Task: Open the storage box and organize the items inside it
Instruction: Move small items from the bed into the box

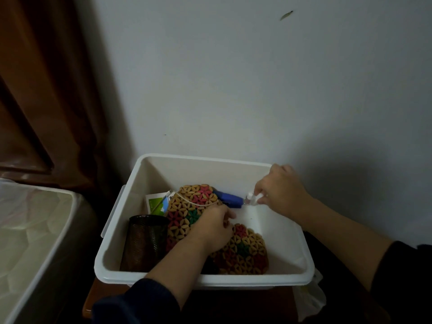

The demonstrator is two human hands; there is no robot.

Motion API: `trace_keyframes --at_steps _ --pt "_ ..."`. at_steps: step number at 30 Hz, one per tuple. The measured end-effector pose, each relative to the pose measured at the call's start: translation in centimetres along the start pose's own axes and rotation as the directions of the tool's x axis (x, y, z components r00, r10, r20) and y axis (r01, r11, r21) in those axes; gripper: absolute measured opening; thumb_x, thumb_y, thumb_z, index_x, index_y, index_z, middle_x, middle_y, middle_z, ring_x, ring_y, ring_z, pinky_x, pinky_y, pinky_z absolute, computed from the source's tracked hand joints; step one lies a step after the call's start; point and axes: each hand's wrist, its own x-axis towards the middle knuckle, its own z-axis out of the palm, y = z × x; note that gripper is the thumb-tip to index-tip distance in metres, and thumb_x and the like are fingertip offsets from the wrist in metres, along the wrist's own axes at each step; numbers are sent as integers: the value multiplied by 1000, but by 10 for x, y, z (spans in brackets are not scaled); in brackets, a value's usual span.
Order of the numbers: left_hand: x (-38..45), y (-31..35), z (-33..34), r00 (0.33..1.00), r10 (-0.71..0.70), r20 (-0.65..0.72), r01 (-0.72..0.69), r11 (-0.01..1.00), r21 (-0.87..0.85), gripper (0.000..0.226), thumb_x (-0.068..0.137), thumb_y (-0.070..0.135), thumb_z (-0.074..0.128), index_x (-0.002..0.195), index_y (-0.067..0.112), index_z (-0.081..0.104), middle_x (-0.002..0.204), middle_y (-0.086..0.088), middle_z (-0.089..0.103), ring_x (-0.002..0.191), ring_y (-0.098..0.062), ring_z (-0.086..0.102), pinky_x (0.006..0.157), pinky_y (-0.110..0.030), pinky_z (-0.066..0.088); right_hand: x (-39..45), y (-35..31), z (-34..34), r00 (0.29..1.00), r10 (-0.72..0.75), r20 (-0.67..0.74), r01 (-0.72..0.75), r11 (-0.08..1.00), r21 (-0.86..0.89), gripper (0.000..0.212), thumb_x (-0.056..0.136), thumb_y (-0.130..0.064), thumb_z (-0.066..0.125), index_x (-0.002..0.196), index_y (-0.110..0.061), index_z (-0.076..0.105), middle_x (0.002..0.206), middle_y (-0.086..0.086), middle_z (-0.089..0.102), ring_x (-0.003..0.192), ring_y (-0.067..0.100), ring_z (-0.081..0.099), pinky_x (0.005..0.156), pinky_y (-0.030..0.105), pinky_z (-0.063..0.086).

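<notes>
Storage box [289, 274]: white plastic, lid already off, seated on a small brown table [92, 298] against the wall; you stand over it with both hands inside. Contents, left to right: dark mesh cup [145, 242], upright in the near-left corner; printed card or packet [155, 203] behind it, leaning on the left wall; two round beaded mats, the rear mat [194, 202] tilted up with a white cord across it, the front mat [245, 251] lying flatter toward the near wall; blue object [230, 199], lengthwise at the back, touching the rear mat's edge. Your left hand [214, 230]: fingers curled over the place where the two mats meet; whether the grip has closed on a mat or only rests there, you cannot tell. Your right hand [280, 190]: fingertips pinched closed on a small clear piece [251, 198] at the blue object's right end, possibly a cap; too small to name. Risks: pulling that piece sideways may separate it from the blue object or drag the object across the rear mat and topple it. The cord may snag your left fingers and lift the mat when you withdraw. A sleeve brushing the mesh cup could tip it. To the left stands a second pale bin [35, 242]; a white bag [308, 298] hangs by the table's right side.
</notes>
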Motion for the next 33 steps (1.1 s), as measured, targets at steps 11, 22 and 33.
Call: trace_keyframes --at_steps 11,22,33 --pt "2 -2 2 988 -73 137 60 993 102 34 98 11 59 130 18 70 136 -4 58 123 -20 58 105 -30 52 25 -20 25 989 102 106 -80 978 -195 5 88 -20 75 90 -23 72 84 -4 58 107 22 51 102 38 32" --pt "0 -1 1 985 -90 145 78 993 92 31 98 13 59 125 20 71 137 -5 54 124 -23 56 107 -36 52 32 -43 35 964 204 168 -155 952 -264 10 96 -20 65 102 -25 70 104 -2 71 109 24 59 109 39 35" --pt "-1 3 -1 980 -113 166 99 991 90 31 98 11 60 126 18 71 141 -5 52 129 -24 54 110 -37 50 34 -43 28 966 199 164 -156 958 -242 2 95 -25 70 96 -26 69 98 -2 72 100 22 62 104 36 39"
